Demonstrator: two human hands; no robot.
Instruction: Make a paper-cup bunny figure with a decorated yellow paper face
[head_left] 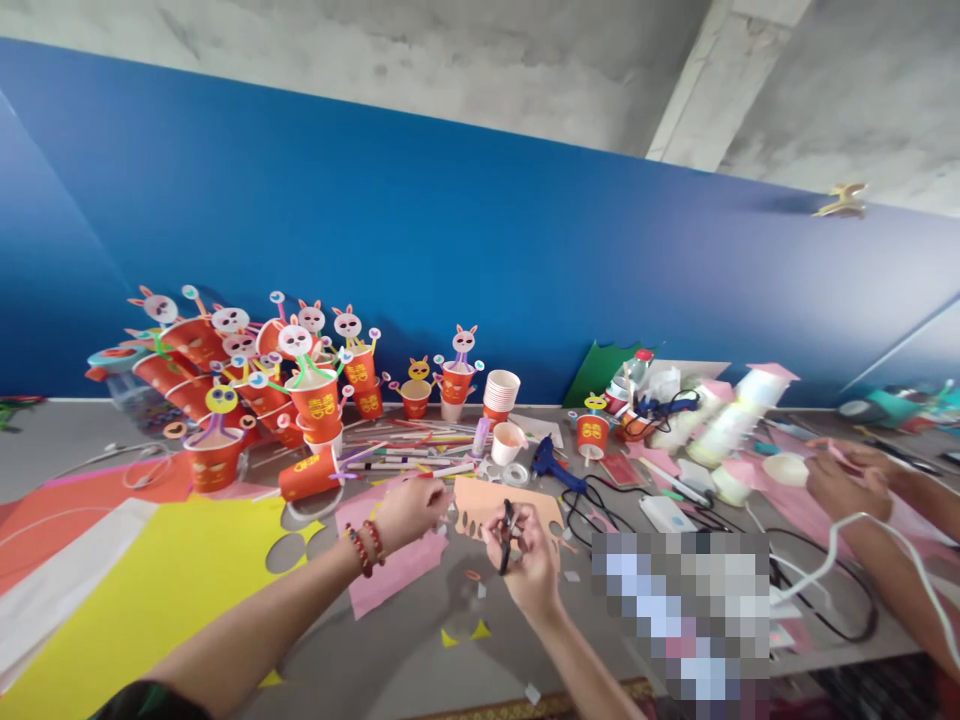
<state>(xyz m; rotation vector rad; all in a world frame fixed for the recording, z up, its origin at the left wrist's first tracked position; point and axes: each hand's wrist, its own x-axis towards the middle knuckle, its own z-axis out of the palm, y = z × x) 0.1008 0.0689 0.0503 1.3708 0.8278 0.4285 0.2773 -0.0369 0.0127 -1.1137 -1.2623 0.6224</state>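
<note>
My right hand (529, 560) is closed around a pair of black-handled scissors (507, 545), held over a peach paper sheet (499, 495) with notches cut along its near edge. To its left my left hand (416, 512), with beaded bracelets at the wrist, has its fingers curled together by the sheet's left end; whatever they pinch is too small to make out. Beneath that hand lies a pink paper piece (405, 575). A small orange paper loop (472, 575) and yellow scraps (480, 629) lie on the grey table (420, 670) between my forearms.
Red paper cups with rabbit faces (315, 400) crowd the back left. Yellow paper (142, 570) covers the left. A blue glue gun (555, 465) and cables lie right of the peach sheet. A co-worker's hands (847, 480) handle pink paper at the far right.
</note>
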